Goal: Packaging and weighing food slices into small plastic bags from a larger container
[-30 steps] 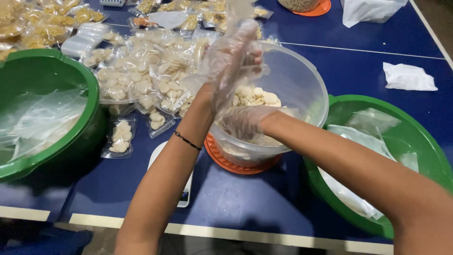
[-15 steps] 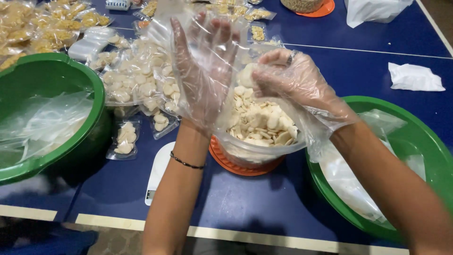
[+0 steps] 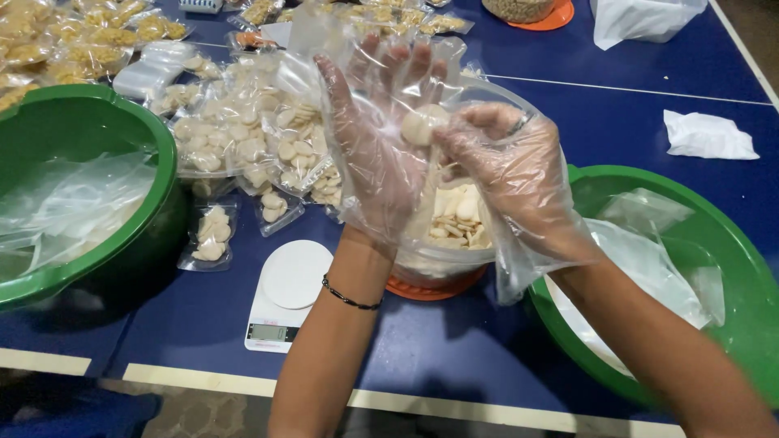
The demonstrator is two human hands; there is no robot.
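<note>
Both my hands wear loose clear plastic gloves and are raised over a clear plastic bowl of pale round crackers. My left hand is held palm up with its fingers spread. My right hand pinches one white round cracker against the left palm. The bowl stands on an orange lid on the blue table.
A white kitchen scale lies left of the bowl. Green basins with clear bags stand at the left and right. Sealed packets of crackers are heaped behind. A white tissue lies far right.
My right hand has come up out of the bowl with a cracker and met the left palm. My left hand has turned palm up and spread. The scale now shows more fully.
</note>
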